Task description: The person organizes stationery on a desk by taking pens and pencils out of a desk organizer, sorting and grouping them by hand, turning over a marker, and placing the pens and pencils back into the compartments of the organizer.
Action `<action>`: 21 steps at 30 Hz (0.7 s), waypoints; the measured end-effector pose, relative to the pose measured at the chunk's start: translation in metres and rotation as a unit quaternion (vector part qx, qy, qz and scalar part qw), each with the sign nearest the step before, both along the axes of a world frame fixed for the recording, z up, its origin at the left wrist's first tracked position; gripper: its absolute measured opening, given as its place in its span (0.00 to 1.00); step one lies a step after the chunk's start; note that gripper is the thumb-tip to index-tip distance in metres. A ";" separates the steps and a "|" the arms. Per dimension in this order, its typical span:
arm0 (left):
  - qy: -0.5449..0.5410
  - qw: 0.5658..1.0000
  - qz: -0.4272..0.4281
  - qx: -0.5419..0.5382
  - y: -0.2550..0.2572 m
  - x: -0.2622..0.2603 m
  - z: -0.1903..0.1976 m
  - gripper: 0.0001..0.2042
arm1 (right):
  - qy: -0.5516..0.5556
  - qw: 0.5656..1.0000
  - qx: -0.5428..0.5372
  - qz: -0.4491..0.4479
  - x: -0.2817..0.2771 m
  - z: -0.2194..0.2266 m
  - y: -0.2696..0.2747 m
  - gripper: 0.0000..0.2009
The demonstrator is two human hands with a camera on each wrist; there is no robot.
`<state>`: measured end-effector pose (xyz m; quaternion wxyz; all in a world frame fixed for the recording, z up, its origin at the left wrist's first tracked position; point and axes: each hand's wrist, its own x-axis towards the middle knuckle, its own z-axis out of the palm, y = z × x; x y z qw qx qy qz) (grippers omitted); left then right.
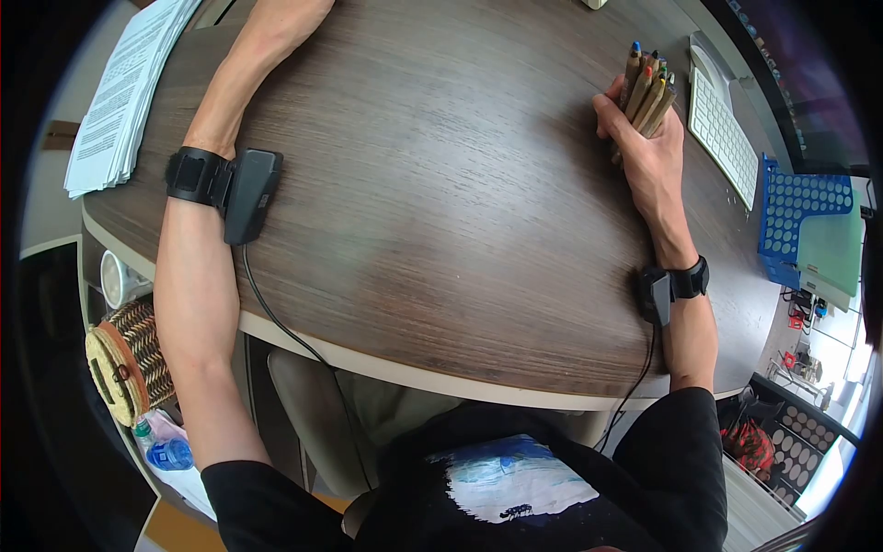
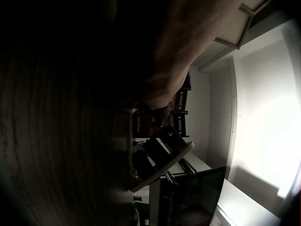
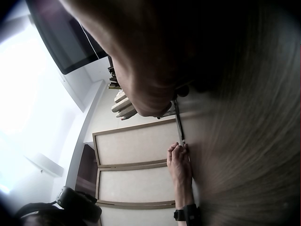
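A bundle of wooden colored pencils (image 1: 648,92) stands in my right hand (image 1: 651,152), its blue, red and yellow tips pointing up and away. The fingers and thumb wrap around the bundle above the desk. In the right wrist view the pencils' pale ends (image 3: 123,107) show beyond the hand. My left hand (image 3: 177,162) is at the far left of the desk, mostly cut off by the top of the head view. Its fingers look bent, low over the desktop, and I cannot tell whether they hold anything.
A brown wood-grain desk (image 1: 441,212) spans the middle. Stacked papers (image 1: 129,92) lie at the left edge. To the right are a white keyboard (image 1: 722,129), a monitor (image 1: 809,83) and a blue perforated basket (image 1: 791,216). A woven basket (image 1: 129,359) stands below the left edge.
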<state>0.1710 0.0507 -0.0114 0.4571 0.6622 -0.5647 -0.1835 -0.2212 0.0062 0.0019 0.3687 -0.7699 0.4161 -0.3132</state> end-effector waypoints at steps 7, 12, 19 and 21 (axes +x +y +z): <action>0.018 1.000 -0.006 -0.011 0.001 -0.001 0.001 0.05 | -0.066 0.997 0.027 -0.013 -0.003 -0.002 -0.007 0.12; 0.010 1.000 0.006 0.002 0.006 -0.001 0.005 0.07 | -0.061 0.997 0.028 -0.045 -0.006 0.009 -0.015 0.11; -0.014 1.000 0.007 -0.016 0.001 0.007 -0.011 0.12 | 0.088 0.991 -0.037 -0.090 -0.011 0.034 -0.090 0.10; -0.019 1.000 0.006 -0.012 0.003 0.006 -0.008 0.14 | 0.164 0.981 -0.042 -0.098 -0.006 0.048 -0.114 0.11</action>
